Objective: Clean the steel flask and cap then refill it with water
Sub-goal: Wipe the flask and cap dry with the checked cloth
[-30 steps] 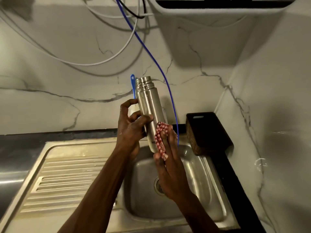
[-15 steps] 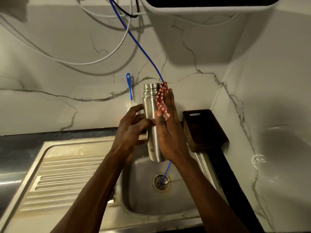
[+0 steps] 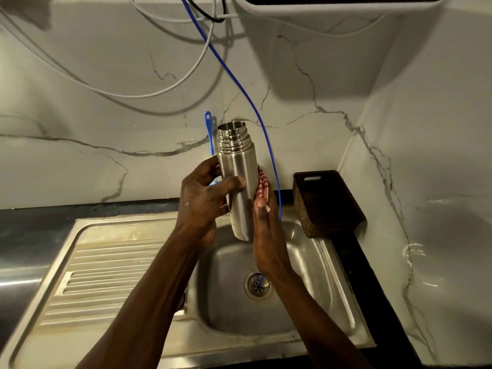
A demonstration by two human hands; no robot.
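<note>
Steel flask (image 3: 235,179), uncapped, held upright between both hands above sink (image 3: 314,265). Left hand (image 3: 205,201) wrapped round its body; right hand (image 3: 266,235) flat, pressing red-checked cloth (image 3: 263,183) against its side. Step judged: wiping exterior. Next: cap, unseen here, then refill. Just right of hands: blue tube (image 3: 269,145) running into drain, liable to snag. Farther right: dark basket (image 3: 327,203).

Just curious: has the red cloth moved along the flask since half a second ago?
Yes. The red cloth slid down the flask, from beside its threaded neck to mid-body.
</note>
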